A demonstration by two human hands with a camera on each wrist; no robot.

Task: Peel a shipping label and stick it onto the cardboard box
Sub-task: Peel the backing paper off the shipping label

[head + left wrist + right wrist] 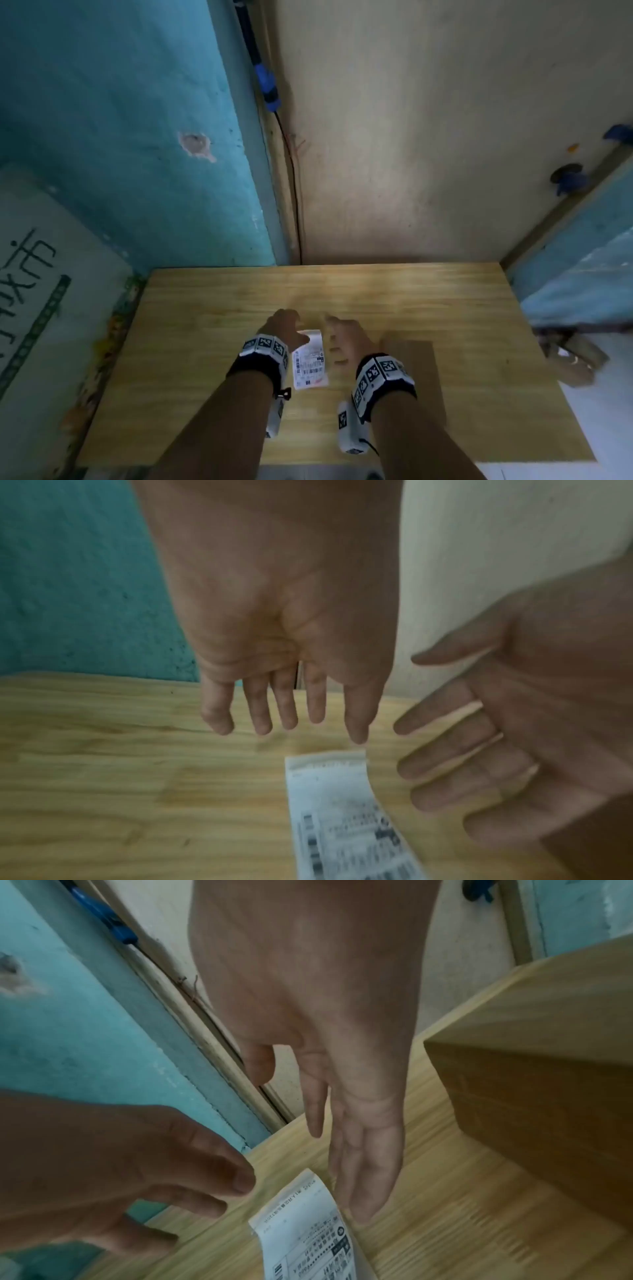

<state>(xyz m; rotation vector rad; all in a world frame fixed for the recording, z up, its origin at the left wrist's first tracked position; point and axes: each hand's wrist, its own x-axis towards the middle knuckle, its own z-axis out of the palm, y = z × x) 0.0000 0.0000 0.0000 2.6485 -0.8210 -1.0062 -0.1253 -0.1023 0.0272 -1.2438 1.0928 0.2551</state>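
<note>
A white printed shipping label [310, 364] lies on the wooden table [205, 342], its far end curling up a little. My left hand [286, 325] hovers just left of that far end, fingers straight and spread, holding nothing. Just right of it is my right hand [342, 337], also empty with straight fingers. In the left wrist view the left hand [287, 718] hangs above the label [342, 818]. The right wrist view has the right hand's fingertips [363, 1199] close beside the label [308, 1231]. A brown cardboard box [411, 373] stands right of the label, its corner [531, 1096] near my right hand.
The table's far edge meets a cream wall [411, 154], and a teal wall [120, 120] rises at the left. A black cable with a blue connector [267, 85] runs down the corner. A brown object [572, 363] sits beyond the table's right edge.
</note>
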